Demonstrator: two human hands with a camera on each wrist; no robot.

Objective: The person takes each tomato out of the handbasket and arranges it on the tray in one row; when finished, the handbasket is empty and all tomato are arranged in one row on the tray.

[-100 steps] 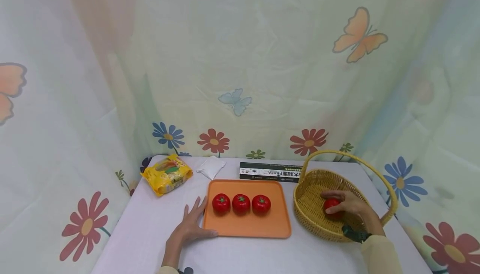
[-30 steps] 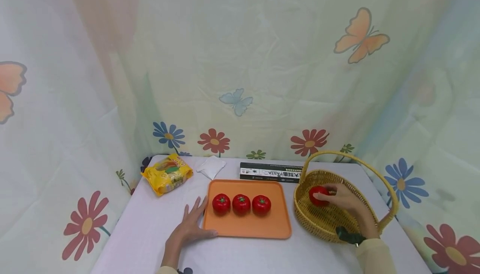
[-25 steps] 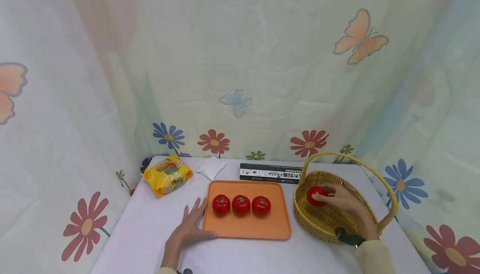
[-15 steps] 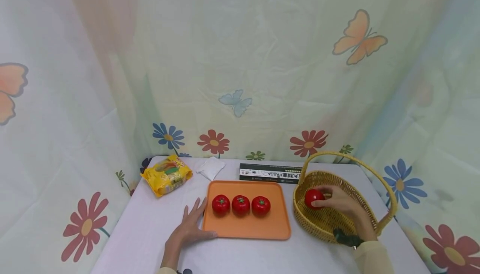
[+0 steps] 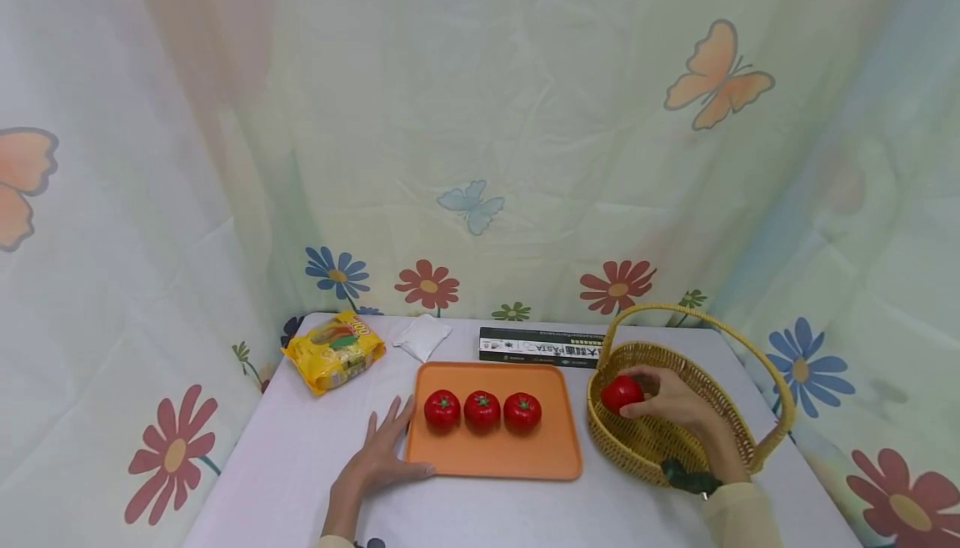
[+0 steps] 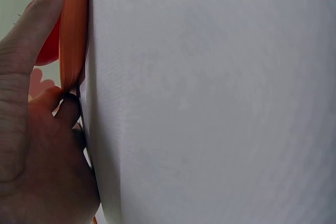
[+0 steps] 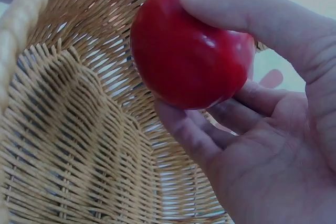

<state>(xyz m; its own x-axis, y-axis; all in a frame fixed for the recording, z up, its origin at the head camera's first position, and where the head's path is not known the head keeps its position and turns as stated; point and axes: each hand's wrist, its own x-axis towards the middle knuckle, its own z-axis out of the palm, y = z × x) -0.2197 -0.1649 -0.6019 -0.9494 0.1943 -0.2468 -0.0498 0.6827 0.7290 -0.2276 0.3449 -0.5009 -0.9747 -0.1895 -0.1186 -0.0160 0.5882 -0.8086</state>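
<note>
My right hand (image 5: pixel 678 402) holds a red tomato (image 5: pixel 619 396) between thumb and fingers, over the left side of a wicker basket (image 5: pixel 630 458). In the right wrist view the thumb lies on top of this tomato (image 7: pixel 184 59) and the fingers curl beneath it, with woven basket wall (image 7: pixel 79 140) behind. Spread wide, my left hand (image 5: pixel 378 453) rests at the left end of an orange tray (image 5: pixel 495 458), its thumb along the front edge. Three tomatoes sit in a row on the tray: left tomato (image 5: pixel 442 409), middle tomato (image 5: pixel 482 410) and right tomato (image 5: pixel 522 412).
A yellow plastic packet (image 5: pixel 336 351) lies at the back left, beside a small white packet (image 5: pixel 423 336). Behind the tray is a long dark pasta box (image 5: pixel 540 346). The basket's tall handle (image 5: pixel 780 394) arches over its right side. Patterned curtains enclose the table.
My right hand has carried the tomato from the basket's middle toward its left rim, the wrist following leftward. The left hand, tray and its three tomatoes stay in place.
</note>
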